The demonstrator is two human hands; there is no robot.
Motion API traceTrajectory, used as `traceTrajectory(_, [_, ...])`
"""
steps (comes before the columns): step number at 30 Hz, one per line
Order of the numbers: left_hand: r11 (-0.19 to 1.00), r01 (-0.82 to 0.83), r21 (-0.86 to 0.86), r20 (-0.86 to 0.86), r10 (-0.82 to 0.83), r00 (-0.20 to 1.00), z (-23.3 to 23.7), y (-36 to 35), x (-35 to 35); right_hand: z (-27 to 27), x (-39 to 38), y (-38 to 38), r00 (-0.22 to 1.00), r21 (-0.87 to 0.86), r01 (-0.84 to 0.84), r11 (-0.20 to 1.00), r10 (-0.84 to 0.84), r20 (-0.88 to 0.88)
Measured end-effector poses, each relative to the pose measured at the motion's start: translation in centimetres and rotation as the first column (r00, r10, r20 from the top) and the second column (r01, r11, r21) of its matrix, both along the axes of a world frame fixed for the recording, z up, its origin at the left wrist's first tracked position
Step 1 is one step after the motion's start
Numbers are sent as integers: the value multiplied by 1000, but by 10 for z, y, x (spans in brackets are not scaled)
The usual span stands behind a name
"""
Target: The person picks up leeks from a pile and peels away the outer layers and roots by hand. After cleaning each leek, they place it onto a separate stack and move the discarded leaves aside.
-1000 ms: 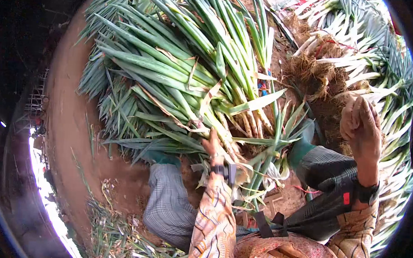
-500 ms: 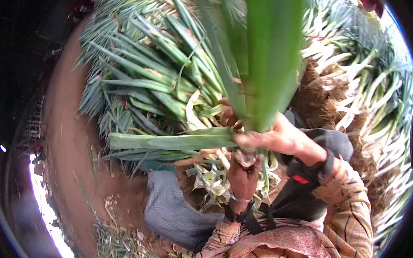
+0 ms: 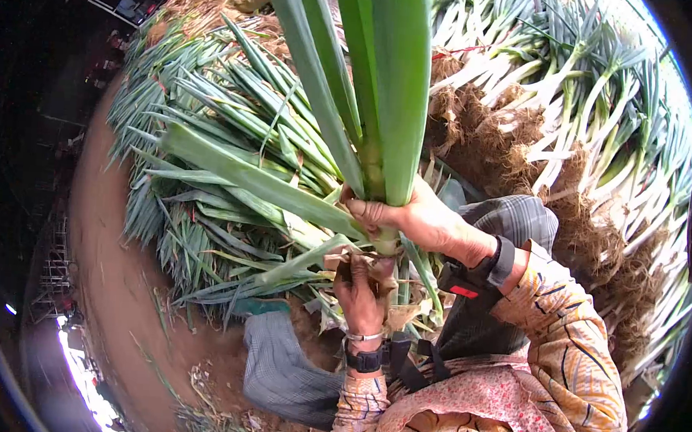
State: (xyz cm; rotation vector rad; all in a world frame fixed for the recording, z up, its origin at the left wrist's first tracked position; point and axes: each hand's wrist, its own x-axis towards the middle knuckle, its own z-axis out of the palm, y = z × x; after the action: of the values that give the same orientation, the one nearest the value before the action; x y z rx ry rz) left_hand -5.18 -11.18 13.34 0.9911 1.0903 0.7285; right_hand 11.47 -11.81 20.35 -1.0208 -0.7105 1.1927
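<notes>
A thick green onion stalk (image 3: 399,101) with broad upright leaves stands in front of me, its top near the upper edge. My right hand (image 3: 424,220) is wrapped round its stem, where the leaves fan out. Below it, my left hand (image 3: 360,296) is closed on a peeling outer layer near the stalk's lower end. One broad leaf (image 3: 254,180) bends away to the left from the stem. Loose pale skins (image 3: 399,316) hang beside my left hand. The stalk's root end is partly hidden by my fingers and the skins.
A large heap of green onions (image 3: 203,107) lies to the left on brown ground (image 3: 117,259). Another pile, with brown roots (image 3: 491,130) and white stems, runs along the right. My bent legs in checked cloth (image 3: 283,361) are below, with leaf scraps (image 3: 226,413) at lower left.
The stalk and my hands have shifted left in view. My left hand has moved from directly under the stem to its left side, and the bent leaf now slants up to the left.
</notes>
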Motion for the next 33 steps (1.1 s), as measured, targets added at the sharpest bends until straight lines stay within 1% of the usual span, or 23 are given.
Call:
traceTrajectory(2, [988,-121,-94,117,132,984,0,-5,8,-6,-4,1,999,-22,36,999,-36,18])
traceTrajectory(3, [997,-65,-52,120,70,990,-19,-2,1,-10,-9,1,997,-5,78,997,-77,25])
traceTrajectory(5, [973,-183,-145,-29,180,983,-80,3,-24,0,-7,-4,983,-10,161,987,-160,86])
traceTrajectory(6, [951,-250,-181,-99,235,967,-101,2,-31,0,-1,-3,986,-89,149,985,-155,-61])
traceTrajectory(7, [975,-223,8,-25,223,974,-110,0,-31,-2,-2,1,981,-50,189,981,-191,-30])
traceTrajectory(10, [979,-180,-96,-197,158,968,-144,16,-57,-4,-15,-11,973,-68,233,970,-231,25])
traceTrajectory(11, [979,-204,23,-458,192,868,-157,20,-68,4,-8,-9,968,-46,247,968,-244,62])
traceTrajectory(12, [955,-293,40,-597,258,759,-166,21,-88,11,2,-8,949,111,316,942,-315,-27])
traceTrajectory(13, [922,-346,173,-516,384,766,-222,13,-137,23,16,-9,944,116,316,941,-301,-135])
traceTrajectory(14, [921,-385,54,-556,348,755,-277,14,-192,28,27,-11,921,104,332,938,-298,-251])
traceTrajectory(15, [938,-271,216,-643,346,684,-286,10,-217,19,32,-6,904,92,344,935,-303,-300])
traceTrajectory(16, [991,-122,56,-887,106,449,-260,16,-220,14,34,1,888,94,357,929,-307,-343])
traceTrajectory(17, [990,-5,143,-865,128,485,-267,34,-221,17,31,4,894,34,363,931,-338,-295])
traceTrajectory(18, [967,103,233,-839,147,524,-274,46,-219,16,32,5,909,85,340,936,-304,-285])
traceTrajectory(19, [905,168,391,-822,261,507,-245,54,-187,14,37,5,904,53,328,943,-296,-309])
traceTrajectory(20, [817,232,528,-788,369,493,-188,63,-136,11,40,4,897,15,312,950,-289,-334])
traceTrajectory(21, [849,145,508,-625,248,740,-135,64,-91,9,39,5,899,17,315,949,-292,-327])
traceTrajectory(22, [885,67,462,-385,132,913,-87,61,-53,7,37,7,900,19,316,948,-294,-322])
traceTrajectory(24, [883,268,385,-131,-235,963,-21,46,-11,6,29,10,906,24,331,943,-311,-286])
traceTrajectory(27, [777,303,552,-207,-224,952,37,22,35,2,17,14,925,69,311,948,-286,-251])
traceTrajectory(29, [671,286,685,-292,-107,950,36,21,46,4,14,15,912,26,315,949,-295,-287])
traceTrajectory(32, [556,21,831,-74,73,995,32,14,55,5,13,17,883,-20,363,932,-351,-310])
traceTrajectory(33, [468,61,881,-134,123,983,34,12,56,4,15,19,877,-41,373,927,-366,-311])
